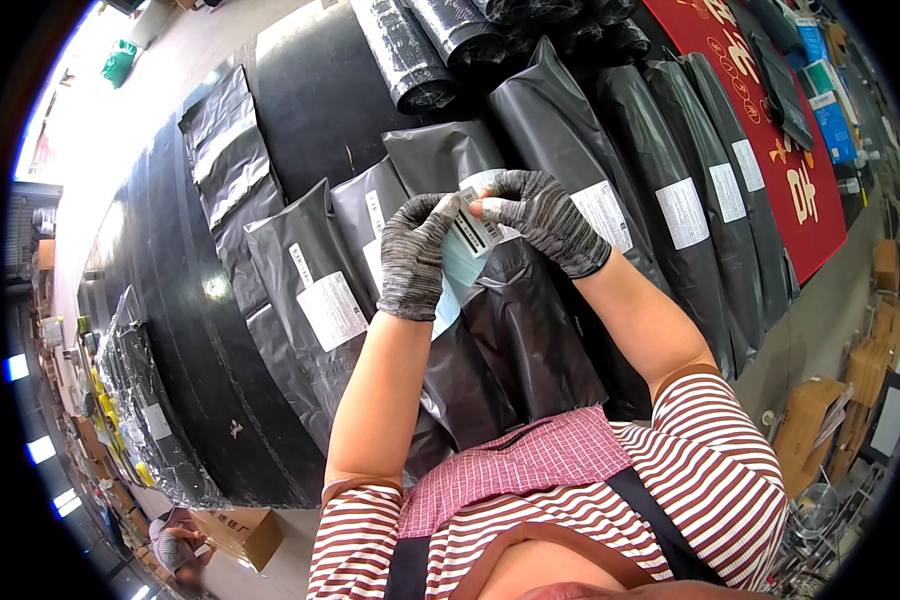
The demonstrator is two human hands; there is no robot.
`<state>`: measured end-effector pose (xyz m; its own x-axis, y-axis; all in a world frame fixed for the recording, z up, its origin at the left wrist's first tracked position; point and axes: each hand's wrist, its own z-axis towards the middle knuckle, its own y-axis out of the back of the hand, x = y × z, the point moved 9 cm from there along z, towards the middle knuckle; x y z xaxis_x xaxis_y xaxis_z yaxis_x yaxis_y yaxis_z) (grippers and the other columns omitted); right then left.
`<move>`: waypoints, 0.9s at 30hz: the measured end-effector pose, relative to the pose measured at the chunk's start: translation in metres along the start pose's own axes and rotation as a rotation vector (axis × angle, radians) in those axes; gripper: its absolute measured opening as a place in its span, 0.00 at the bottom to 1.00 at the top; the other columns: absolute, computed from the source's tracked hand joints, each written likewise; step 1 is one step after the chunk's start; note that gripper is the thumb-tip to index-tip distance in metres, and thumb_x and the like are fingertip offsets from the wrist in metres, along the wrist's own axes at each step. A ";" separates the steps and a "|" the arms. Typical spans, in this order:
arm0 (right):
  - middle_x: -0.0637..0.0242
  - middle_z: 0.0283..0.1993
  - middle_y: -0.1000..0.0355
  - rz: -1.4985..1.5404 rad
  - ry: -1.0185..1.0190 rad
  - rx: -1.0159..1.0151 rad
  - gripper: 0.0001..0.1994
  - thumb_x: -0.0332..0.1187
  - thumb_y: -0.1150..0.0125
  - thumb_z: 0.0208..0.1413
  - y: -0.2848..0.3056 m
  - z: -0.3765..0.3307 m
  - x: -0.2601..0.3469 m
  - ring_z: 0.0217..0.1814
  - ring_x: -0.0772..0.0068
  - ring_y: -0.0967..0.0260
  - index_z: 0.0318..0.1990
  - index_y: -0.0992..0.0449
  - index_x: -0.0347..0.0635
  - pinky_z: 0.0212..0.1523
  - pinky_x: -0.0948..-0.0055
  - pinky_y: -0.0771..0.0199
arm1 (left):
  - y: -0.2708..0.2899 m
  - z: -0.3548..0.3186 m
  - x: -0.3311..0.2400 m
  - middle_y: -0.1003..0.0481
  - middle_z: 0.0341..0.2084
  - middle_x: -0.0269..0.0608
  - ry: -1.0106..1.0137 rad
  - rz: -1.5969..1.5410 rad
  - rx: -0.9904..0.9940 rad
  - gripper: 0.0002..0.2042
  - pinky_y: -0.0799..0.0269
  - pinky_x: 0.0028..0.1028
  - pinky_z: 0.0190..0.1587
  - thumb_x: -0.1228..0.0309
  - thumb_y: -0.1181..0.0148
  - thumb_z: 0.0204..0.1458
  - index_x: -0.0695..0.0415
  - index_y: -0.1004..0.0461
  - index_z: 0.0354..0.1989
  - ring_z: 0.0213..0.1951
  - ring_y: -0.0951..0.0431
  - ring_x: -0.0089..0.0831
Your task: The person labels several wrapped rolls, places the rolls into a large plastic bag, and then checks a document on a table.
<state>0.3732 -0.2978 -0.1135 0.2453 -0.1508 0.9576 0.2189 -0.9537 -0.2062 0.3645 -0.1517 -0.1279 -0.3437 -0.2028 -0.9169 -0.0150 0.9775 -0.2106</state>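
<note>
Both my hands wear grey knitted gloves with bare fingertips, and they meet above a row of black plastic mailing bags. A white barcode label is pinched between them, with a light blue backing strip hanging below it. My left hand is closed at the label's left edge, thumb and fingers together. My right hand closes on its upper right corner. To the left, a black bag bears a larger white label and a small narrow sticker. My fingers partly cover the barcode label.
Black plastic-wrapped rolls lie along the far side. More labelled bags overlap to the right, beside a red mat. Blue boxes stand at far right. A person is by a cardboard box at lower left.
</note>
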 end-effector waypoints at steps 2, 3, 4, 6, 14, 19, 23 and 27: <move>0.71 0.28 0.27 -0.044 0.037 -0.023 0.06 0.30 0.36 0.48 -0.001 -0.001 0.002 0.31 0.84 0.34 0.31 0.23 0.39 0.35 0.80 0.32 | 0.001 -0.002 0.006 0.24 0.27 0.37 0.028 -0.135 -0.064 0.09 0.31 0.21 0.37 0.68 0.38 0.50 0.61 0.24 0.33 0.30 0.26 0.23; 0.71 0.27 0.27 -0.081 0.070 -0.039 0.06 0.30 0.36 0.48 0.000 -0.001 0.003 0.31 0.84 0.34 0.31 0.23 0.38 0.34 0.81 0.32 | 0.000 -0.002 0.009 0.24 0.26 0.37 0.047 -0.189 -0.081 0.09 0.31 0.22 0.37 0.68 0.38 0.49 0.61 0.24 0.32 0.30 0.26 0.23; 0.70 0.27 0.27 -0.118 0.103 -0.056 0.05 0.30 0.37 0.48 0.000 -0.001 0.005 0.30 0.84 0.34 0.31 0.23 0.38 0.34 0.81 0.32 | -0.001 -0.003 0.012 0.24 0.26 0.37 0.066 -0.244 -0.098 0.08 0.30 0.22 0.36 0.69 0.38 0.49 0.61 0.25 0.32 0.29 0.26 0.24; 0.69 0.27 0.27 -0.056 0.036 -0.059 0.06 0.30 0.37 0.48 -0.001 0.001 0.000 0.30 0.83 0.34 0.31 0.23 0.37 0.34 0.81 0.32 | -0.002 -0.001 0.021 0.25 0.25 0.38 0.111 -0.341 -0.125 0.07 0.29 0.23 0.35 0.70 0.38 0.49 0.61 0.25 0.31 0.28 0.26 0.25; 0.68 0.30 0.26 -0.159 0.087 -0.301 0.11 0.35 0.36 0.47 0.043 0.014 0.017 0.32 0.81 0.31 0.35 0.23 0.36 0.37 0.79 0.30 | 0.017 0.014 0.024 0.24 0.29 0.40 0.085 0.011 -0.104 0.08 0.28 0.24 0.39 0.72 0.42 0.52 0.62 0.25 0.38 0.32 0.25 0.27; 0.68 0.32 0.26 -0.417 0.066 -0.214 0.14 0.35 0.35 0.46 0.054 0.047 0.000 0.33 0.81 0.32 0.38 0.24 0.37 0.38 0.79 0.33 | -0.031 0.009 0.001 0.24 0.35 0.47 -0.277 0.870 0.187 0.17 0.29 0.27 0.42 0.73 0.49 0.55 0.51 0.31 0.54 0.34 0.24 0.30; 0.61 0.34 0.25 -0.561 0.101 -0.200 0.14 0.35 0.36 0.45 0.050 0.056 -0.001 0.39 0.73 0.29 0.39 0.24 0.35 0.46 0.72 0.32 | -0.043 0.014 0.011 0.25 0.34 0.52 -0.104 1.328 0.273 0.20 0.29 0.40 0.41 0.71 0.54 0.56 0.42 0.36 0.58 0.38 0.24 0.47; 0.58 0.36 0.25 -0.660 0.120 -0.173 0.13 0.32 0.38 0.46 0.049 0.067 -0.007 0.40 0.68 0.28 0.39 0.24 0.36 0.46 0.71 0.31 | -0.045 0.015 0.009 0.26 0.36 0.53 -0.095 1.309 0.289 0.21 0.30 0.41 0.42 0.71 0.54 0.55 0.44 0.37 0.59 0.39 0.25 0.48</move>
<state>0.4460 -0.3263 -0.1435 0.0040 0.4571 0.8894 0.1304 -0.8821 0.4527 0.3764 -0.1987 -0.1321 0.1134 0.8498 -0.5148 0.4739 0.4091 0.7798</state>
